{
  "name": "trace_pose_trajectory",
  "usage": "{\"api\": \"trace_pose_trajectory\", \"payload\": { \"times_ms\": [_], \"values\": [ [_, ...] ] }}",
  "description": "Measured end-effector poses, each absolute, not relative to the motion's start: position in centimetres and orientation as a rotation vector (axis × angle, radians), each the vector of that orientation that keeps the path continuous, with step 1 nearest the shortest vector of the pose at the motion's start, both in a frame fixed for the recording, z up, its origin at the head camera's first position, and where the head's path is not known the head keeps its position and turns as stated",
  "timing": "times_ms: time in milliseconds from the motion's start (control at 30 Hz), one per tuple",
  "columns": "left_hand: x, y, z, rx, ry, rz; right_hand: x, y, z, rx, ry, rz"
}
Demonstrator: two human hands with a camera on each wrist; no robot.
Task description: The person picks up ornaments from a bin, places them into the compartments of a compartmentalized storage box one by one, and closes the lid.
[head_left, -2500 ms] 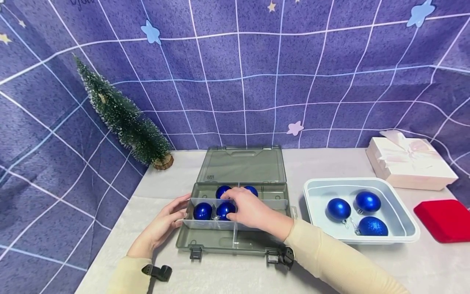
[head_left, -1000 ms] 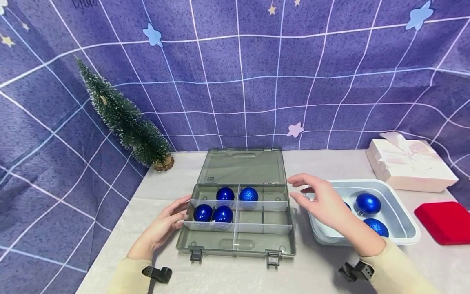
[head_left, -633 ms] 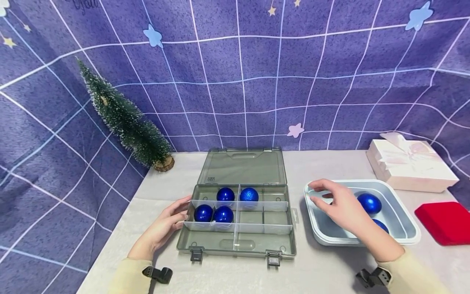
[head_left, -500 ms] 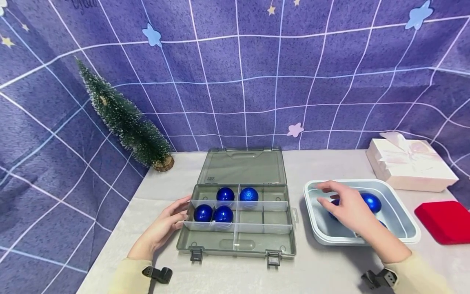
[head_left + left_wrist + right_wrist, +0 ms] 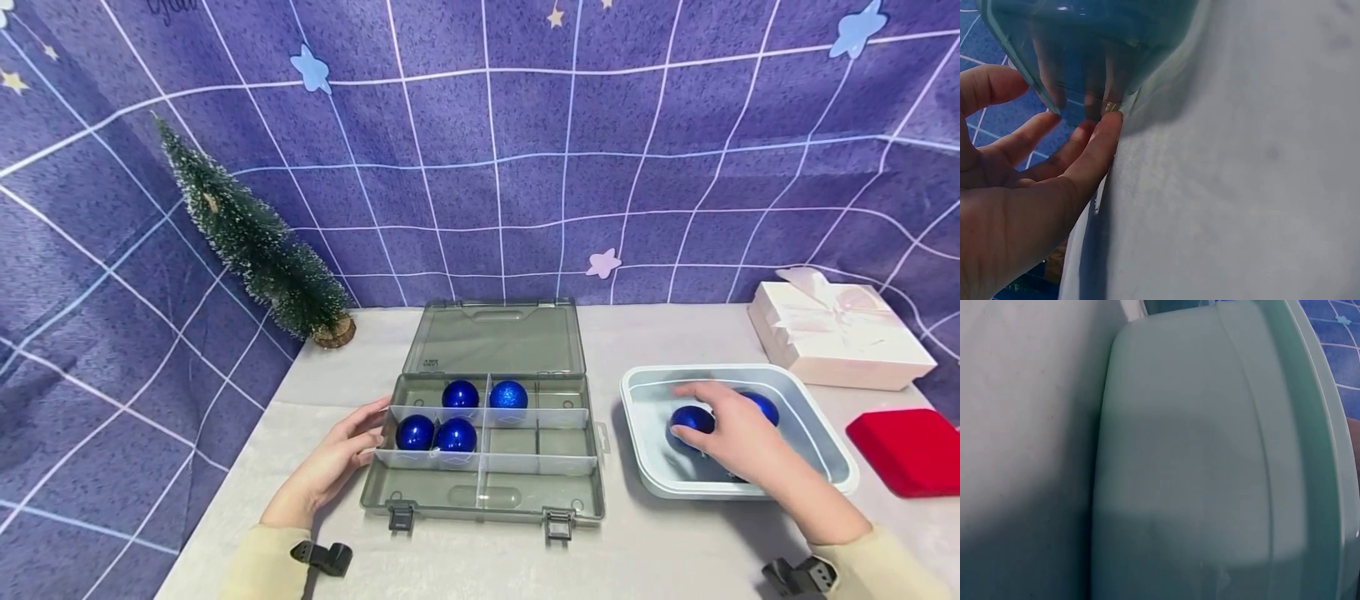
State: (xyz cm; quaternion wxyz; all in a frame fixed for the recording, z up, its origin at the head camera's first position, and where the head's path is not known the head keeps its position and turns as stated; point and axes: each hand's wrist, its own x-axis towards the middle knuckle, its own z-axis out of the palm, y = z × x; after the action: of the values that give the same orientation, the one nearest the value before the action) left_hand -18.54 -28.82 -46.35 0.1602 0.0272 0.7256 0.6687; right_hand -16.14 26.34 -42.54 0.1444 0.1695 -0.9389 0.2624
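Note:
In the head view my left hand (image 5: 337, 458) rests its fingertips against the left side of a grey see-through compartment box (image 5: 420, 487), whose lid lies back. The left wrist view shows these fingers (image 5: 1094, 147) along the box's corner. Two glossy blue Christmas baubles (image 5: 415, 433) share the middle left compartment. Behind them sit another glossy bauble (image 5: 461, 394) and a glittery one (image 5: 508, 395). Over the white tray (image 5: 637, 467), my right hand (image 5: 738, 429) has thumb and index spread around a matte blue bauble (image 5: 692, 417), the thumb overlapping it.
A second matte bauble (image 5: 763, 407) lies in the tray, partly behind my right hand. The tray's outer wall (image 5: 1197, 456) fills the right wrist view. Around stand a small Christmas tree (image 5: 255, 242), a pink gift box (image 5: 840, 333) and a red object (image 5: 907, 450).
My right hand has left the box's middle left bauble and moved right, then down into the tray around a matte bauble. My left hand stays at the box's side.

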Motion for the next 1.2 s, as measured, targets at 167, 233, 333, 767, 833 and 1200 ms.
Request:
{"api": "trace_pose_trajectory", "payload": {
  "times_ms": [167, 233, 333, 767, 833, 1200],
  "values": [
    [-18.5, -28.8, -46.3, 0.087, 2.088, 1.897, -16.2, 26.7, -42.6, 0.491, -2.793, 0.731],
    [-18.5, -28.8, -46.3, 0.091, 2.089, 1.892, -16.2, 26.9, -42.5, 0.481, -2.825, 0.722],
    [-18.6, -28.8, -46.4, 0.1, 2.088, 1.892, -16.2, 27.1, -42.5, 0.46, -2.86, 0.714],
    [-18.6, -28.9, -46.4, 0.11, 2.087, 1.889, -16.1, 27.1, -42.3, 0.408, -2.866, 0.745],
    [-18.5, -28.9, -46.4, 0.127, 2.085, 1.893, -16.1, 27.1, -42.3, 0.404, -2.846, 0.751],
    [-18.6, -28.9, -46.5, 0.113, 2.084, 1.903, -15.6, 26.0, -41.4, 0.432, -2.659, 0.798]
  ]
}}
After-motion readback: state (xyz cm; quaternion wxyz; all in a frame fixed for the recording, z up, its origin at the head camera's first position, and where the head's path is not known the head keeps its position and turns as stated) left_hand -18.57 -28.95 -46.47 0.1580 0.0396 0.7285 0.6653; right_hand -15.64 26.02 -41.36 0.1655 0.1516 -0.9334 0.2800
